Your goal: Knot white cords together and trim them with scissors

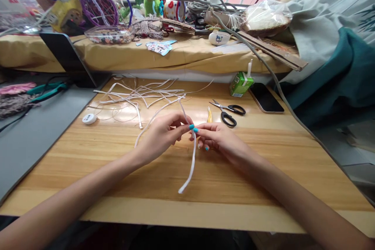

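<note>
A narrow white cord passes between my two hands, its cut end hanging down toward the table's front edge. My left hand pinches it between thumb and forefinger. Thumb and forefinger of my right hand close on the same spot, touching the left fingertips. From the pinch the cord runs up and back toward a loose tangle of white cords. Whether a knot or another small piece sits under the fingertips is hidden. Black-handled scissors lie partly open beyond my right hand, beside a small yellow piece.
On the wooden table are a round white lid, a green drink carton with a straw and a dark phone. A grey cable crosses the right side. Behind, a cloth-covered ledge holds craft clutter.
</note>
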A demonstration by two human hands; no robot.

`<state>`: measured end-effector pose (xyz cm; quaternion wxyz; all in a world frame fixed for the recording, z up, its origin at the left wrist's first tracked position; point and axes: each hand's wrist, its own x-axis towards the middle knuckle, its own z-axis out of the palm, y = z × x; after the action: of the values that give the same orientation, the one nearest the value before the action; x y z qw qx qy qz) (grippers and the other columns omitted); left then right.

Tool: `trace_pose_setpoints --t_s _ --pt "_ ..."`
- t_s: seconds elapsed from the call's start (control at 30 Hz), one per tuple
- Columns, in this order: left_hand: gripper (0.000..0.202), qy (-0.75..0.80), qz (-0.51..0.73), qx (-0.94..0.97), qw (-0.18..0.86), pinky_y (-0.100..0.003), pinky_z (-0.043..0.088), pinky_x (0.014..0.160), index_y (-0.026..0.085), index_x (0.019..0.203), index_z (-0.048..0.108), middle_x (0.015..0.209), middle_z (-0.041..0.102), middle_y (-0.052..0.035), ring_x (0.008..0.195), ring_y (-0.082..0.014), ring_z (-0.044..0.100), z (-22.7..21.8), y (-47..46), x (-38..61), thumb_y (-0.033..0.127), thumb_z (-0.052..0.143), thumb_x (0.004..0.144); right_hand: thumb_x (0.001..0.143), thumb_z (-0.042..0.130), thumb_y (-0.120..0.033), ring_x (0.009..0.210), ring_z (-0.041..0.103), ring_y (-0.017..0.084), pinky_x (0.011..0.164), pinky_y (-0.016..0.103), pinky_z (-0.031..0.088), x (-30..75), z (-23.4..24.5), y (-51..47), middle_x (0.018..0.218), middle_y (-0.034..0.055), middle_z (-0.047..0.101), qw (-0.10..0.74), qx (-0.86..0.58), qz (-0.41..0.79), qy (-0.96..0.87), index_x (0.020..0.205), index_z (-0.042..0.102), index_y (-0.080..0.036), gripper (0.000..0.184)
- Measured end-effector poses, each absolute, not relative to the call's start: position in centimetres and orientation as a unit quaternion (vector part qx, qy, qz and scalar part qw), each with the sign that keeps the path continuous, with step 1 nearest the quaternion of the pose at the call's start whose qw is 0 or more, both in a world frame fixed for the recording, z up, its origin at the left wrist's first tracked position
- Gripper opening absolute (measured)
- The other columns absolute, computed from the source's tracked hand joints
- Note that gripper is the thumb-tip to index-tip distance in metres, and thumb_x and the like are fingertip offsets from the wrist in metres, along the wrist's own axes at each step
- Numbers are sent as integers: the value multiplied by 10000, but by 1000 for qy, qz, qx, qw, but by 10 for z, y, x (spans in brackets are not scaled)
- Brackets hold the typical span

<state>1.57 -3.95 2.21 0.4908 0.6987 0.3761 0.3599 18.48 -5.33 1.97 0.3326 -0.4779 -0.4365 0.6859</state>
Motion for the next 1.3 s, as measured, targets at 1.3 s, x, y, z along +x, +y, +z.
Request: trace_pose_setpoints --t_s 1.3 --pt "153 420 320 694 489 -182 369 512 126 769 548 712 558 -9 598 -76 479 19 -34 18 276 520 761 777 475 -321 462 493 60 457 189 361 180 20 -56 514 -8 555 314 -499 604 -536 699 618 -121 258"
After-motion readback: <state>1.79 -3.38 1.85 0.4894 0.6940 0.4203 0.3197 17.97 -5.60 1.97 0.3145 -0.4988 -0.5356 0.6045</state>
